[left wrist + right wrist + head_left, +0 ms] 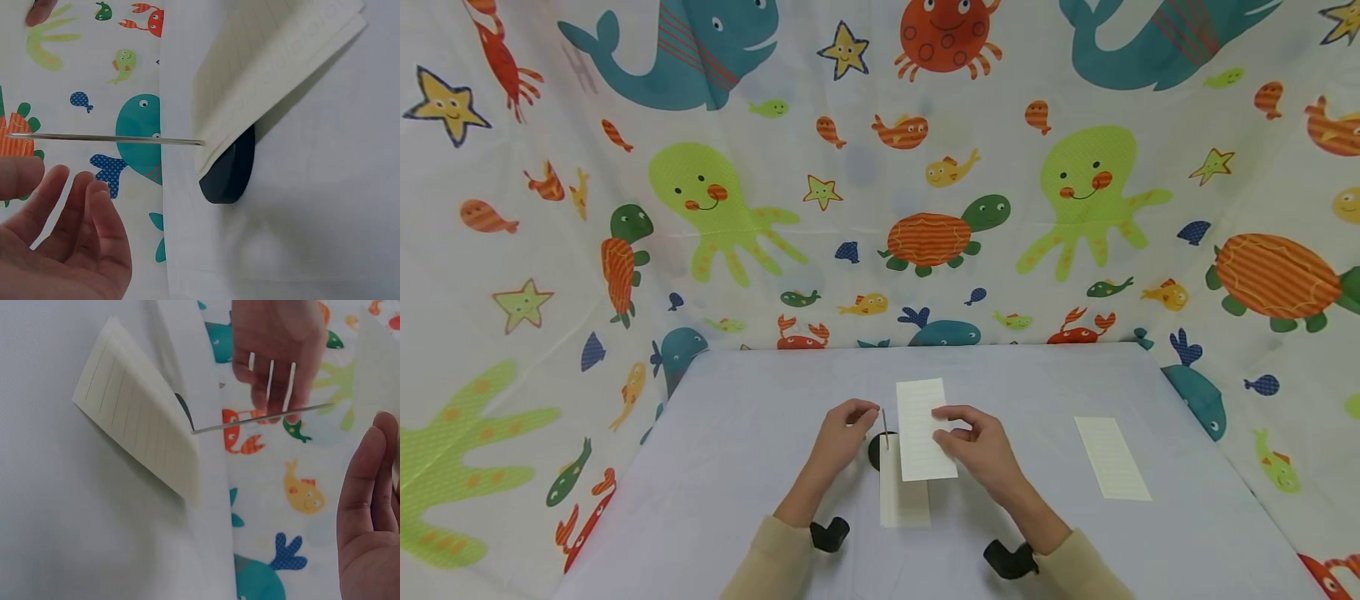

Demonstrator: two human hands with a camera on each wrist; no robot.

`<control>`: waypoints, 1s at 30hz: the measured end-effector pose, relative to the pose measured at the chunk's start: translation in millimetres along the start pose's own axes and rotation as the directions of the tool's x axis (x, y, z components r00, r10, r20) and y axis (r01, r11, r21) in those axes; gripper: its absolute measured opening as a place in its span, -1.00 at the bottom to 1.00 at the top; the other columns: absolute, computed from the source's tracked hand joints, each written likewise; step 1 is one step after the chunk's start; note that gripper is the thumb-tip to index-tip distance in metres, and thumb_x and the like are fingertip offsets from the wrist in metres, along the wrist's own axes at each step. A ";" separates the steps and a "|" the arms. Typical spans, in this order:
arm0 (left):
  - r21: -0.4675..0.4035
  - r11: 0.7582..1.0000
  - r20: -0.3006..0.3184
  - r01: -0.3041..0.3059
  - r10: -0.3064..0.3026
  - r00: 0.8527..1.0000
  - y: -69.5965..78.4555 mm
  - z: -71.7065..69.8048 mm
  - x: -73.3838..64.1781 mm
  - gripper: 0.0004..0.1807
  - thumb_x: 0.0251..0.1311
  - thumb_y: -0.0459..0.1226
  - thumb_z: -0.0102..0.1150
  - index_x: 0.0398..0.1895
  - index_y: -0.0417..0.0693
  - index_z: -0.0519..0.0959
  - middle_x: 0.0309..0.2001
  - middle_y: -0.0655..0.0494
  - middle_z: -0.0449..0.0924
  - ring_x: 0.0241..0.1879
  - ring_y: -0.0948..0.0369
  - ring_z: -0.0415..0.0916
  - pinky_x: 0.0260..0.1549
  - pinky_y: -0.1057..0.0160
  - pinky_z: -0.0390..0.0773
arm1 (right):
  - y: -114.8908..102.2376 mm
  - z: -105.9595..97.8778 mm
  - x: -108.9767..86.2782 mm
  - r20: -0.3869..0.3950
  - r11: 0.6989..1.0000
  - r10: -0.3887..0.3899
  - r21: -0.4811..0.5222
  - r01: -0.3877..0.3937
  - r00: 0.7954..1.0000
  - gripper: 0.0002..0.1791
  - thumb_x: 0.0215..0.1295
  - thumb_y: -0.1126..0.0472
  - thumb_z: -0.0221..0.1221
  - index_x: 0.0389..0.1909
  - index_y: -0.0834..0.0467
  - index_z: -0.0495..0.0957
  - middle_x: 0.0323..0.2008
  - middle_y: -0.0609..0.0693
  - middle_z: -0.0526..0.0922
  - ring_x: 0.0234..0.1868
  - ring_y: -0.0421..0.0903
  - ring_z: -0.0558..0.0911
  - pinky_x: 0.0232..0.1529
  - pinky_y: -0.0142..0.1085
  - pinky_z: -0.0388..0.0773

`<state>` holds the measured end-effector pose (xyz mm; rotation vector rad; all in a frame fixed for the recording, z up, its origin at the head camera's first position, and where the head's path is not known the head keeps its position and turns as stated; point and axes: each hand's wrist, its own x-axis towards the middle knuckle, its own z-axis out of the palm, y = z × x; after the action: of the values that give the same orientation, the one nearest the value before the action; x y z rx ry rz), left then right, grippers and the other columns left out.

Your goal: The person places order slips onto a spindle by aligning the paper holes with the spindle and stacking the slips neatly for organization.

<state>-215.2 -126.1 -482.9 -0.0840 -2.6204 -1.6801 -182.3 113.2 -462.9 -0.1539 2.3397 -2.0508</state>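
Note:
A paper spike stands on the table, its thin metal rod (94, 137) rising from a round black base (230, 175). Cream lined paper slips (904, 507) are pierced on the rod near the base and slant out over the table. My right hand (981, 442) pinches another lined slip (921, 425) by its right edge, between thumb and fingers. This slip is held above the pierced ones, just right of the rod, and partly covers them. My left hand (844, 432) is beside the rod's upper end, its fingers (112, 234) loosely bent with nothing between them.
One more lined slip (1112, 458) lies flat on the white table (715, 433) to the right. A curtain (865, 183) printed with sea animals hangs behind the table and along both sides. Black wrist cameras (830, 534) sit at both sleeves.

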 end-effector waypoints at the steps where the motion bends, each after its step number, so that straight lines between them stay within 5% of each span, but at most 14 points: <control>1: -0.028 1.000 0.000 0.006 -0.006 1.000 2.1 -1.1 0.0 -0.74 0.47 -0.17 0.14 0.03 -0.13 0.66 -0.05 0.04 0.67 -0.05 0.11 0.56 -0.07 0.07 0.59 | 0.1 1.0 0.1 0.002 1.000 -0.003 0.002 0.003 1.000 -0.66 0.27 0.30 0.37 0.07 0.16 0.67 0.08 0.08 0.63 -0.41 -0.06 0.58 -0.36 -0.43 0.56; 13: -0.147 0.989 -0.042 -0.014 0.008 0.999 21.8 -3.7 4.2 -0.66 0.52 -0.08 0.05 0.01 -0.13 0.67 -0.07 0.01 0.67 -0.12 0.12 0.57 -0.11 0.16 0.60 | -2.5 12.1 1.3 0.003 1.000 -0.008 0.020 0.008 1.000 -0.66 0.27 0.29 0.38 0.06 0.12 0.68 0.10 0.05 0.63 -0.39 -0.05 0.59 -0.35 -0.44 0.57; 30: -0.103 0.994 -0.040 0.036 -0.041 0.998 29.2 -1.4 10.7 -0.70 0.42 -0.02 0.19 -0.09 -0.03 0.71 -0.25 0.10 0.63 -0.18 0.12 0.53 -0.14 0.17 0.55 | -0.6 26.2 0.5 0.080 0.999 -0.001 0.048 -0.003 0.997 -0.68 0.29 0.32 0.33 0.06 0.21 0.66 0.02 0.09 0.64 -0.42 -0.11 0.58 -0.37 -0.44 0.53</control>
<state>-224.1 -114.9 -455.3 -0.0002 -2.5212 -1.8069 -180.5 87.2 -465.7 -0.2288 2.2421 -2.0573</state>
